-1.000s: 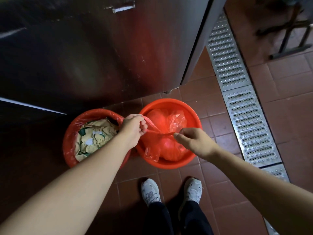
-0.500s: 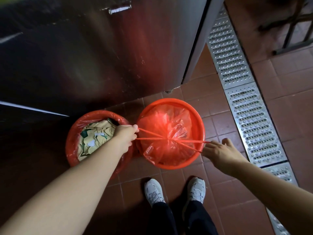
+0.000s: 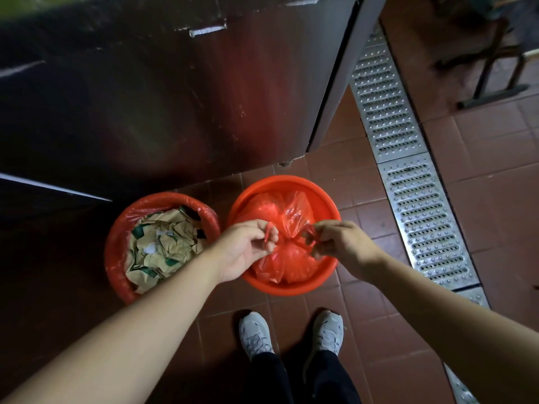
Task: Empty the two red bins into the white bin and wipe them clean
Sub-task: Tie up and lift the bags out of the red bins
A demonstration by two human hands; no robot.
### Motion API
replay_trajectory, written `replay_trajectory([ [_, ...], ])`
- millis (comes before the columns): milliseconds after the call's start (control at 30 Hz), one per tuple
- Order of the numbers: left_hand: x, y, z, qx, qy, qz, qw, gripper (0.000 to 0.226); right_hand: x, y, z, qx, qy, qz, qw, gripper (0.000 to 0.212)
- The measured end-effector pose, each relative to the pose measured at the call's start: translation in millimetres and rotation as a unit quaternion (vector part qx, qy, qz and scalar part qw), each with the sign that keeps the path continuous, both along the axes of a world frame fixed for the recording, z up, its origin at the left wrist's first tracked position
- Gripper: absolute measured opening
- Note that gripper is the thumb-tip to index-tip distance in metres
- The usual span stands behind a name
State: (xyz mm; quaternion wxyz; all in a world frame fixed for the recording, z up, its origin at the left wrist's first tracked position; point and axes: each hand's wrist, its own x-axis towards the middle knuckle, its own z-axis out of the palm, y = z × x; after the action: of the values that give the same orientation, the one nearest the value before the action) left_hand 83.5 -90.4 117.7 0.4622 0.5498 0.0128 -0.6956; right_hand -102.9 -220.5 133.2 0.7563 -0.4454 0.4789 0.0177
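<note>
Two red bins stand side by side on the tiled floor below a steel cabinet. The left red bin [image 3: 116, 252] has a red liner and is full of crumpled brown paper [image 3: 163, 246]. In the right red bin [image 3: 291, 287] sits a red plastic bag [image 3: 288, 258] gathered at its top. My left hand [image 3: 245, 249] pinches one twisted end of the bag and my right hand [image 3: 335, 243] pinches the other end, both just above the bag's middle. No white bin is in view.
A tall steel cabinet [image 3: 175, 97] rises behind the bins. A perforated metal drain grate [image 3: 414, 199] runs along the floor to the right. Dark furniture legs [image 3: 495, 68] stand at the top right. My white shoes [image 3: 256, 333] are just in front of the right bin.
Half a second ago my hands were pulled wide apart with the bag's ends stretched taut. Now both hands have come back together over the bag's middle, still holding the ends.
</note>
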Motion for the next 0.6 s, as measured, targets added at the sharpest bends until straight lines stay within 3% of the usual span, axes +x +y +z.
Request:
replay_trajectory([
  [200,-1.2,2.8,4.7,0.011,0.022,-0.144,0.989,0.010,17.1,15.8,-0.2,-0.033,-0.008,0.132,0.991,0.038],
  [367,-4.1,4.2,1.1,0.026,0.085,-0.104,0.991,0.004,24.1,26.6,-7.7,-0.031,-0.003,0.204,0.979,0.050],
  [467,-4.5,8.3,-5.6,0.014,0.110,-0.086,0.990,0.017,25.7,25.0,-17.4,-0.156,0.009,0.261,0.953,0.046],
  [600,-4.1,13.7,-12.3,0.032,0.035,-0.144,0.988,0.017,24.0,20.4,-30.7,-0.280,0.033,0.334,0.899,0.026],
])
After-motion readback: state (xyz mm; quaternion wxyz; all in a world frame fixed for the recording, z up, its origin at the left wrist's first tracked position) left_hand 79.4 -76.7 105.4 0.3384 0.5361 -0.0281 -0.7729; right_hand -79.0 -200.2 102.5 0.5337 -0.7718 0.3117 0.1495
